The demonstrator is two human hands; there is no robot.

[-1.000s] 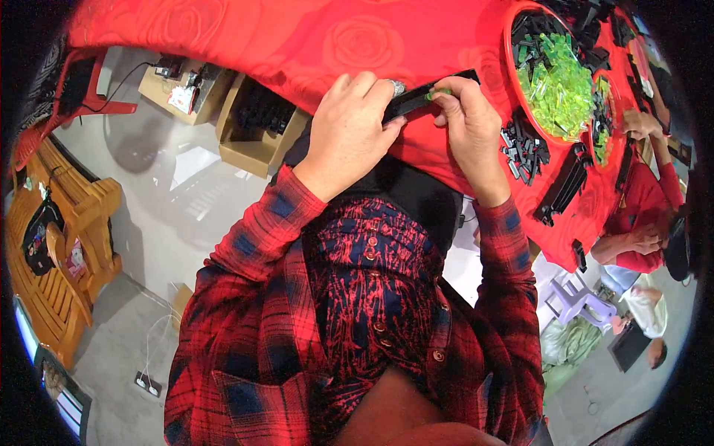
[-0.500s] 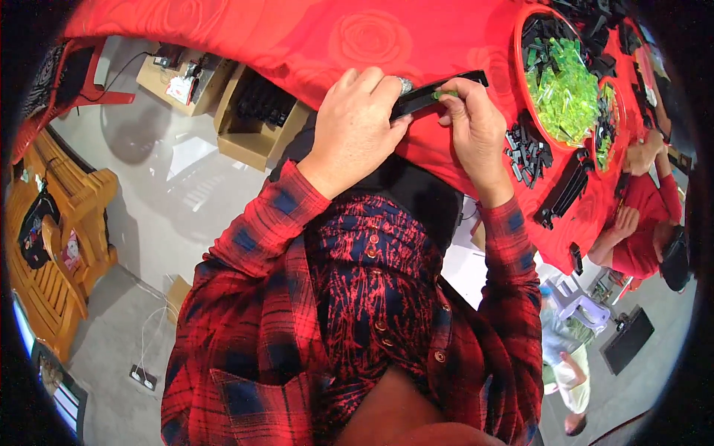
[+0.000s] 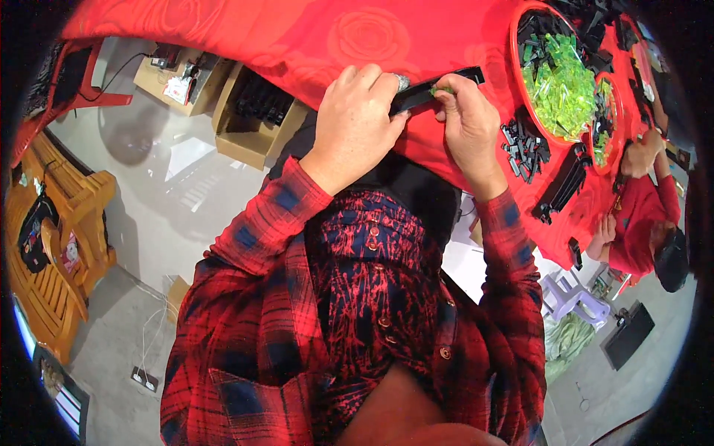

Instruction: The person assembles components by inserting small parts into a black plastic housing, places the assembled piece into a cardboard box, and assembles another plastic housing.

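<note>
Left hand (image 3: 357, 123) is gripping the near end of a long black plastic strip (image 3: 435, 88), fingers curled tight over it, grip clenched on the part; a ring is showing on one finger. Right hand (image 3: 468, 123) is pinching a small green piece (image 3: 440, 91) against the middle of the strip, thumb and forefinger closed on it, other fingers folded under the strip. The strip is sitting just above the front edge of the red worktop (image 3: 297, 44), tilted up toward the right, far end sticking out past the right hand.

Versus half a second ago: both hands are staying in the same place on the strip, grips unchanged; the strip angle is looking the same. View is shifting slightly only.

Pose: both forearms in red plaid sleeves are coming up from the lower edge, wrists bent inward, hands nearly touching over the strip.

To the right, a red tray (image 3: 520, 97) is holding green pieces; loose black parts (image 3: 524, 145) are lying just beside it on the worktop.
</note>
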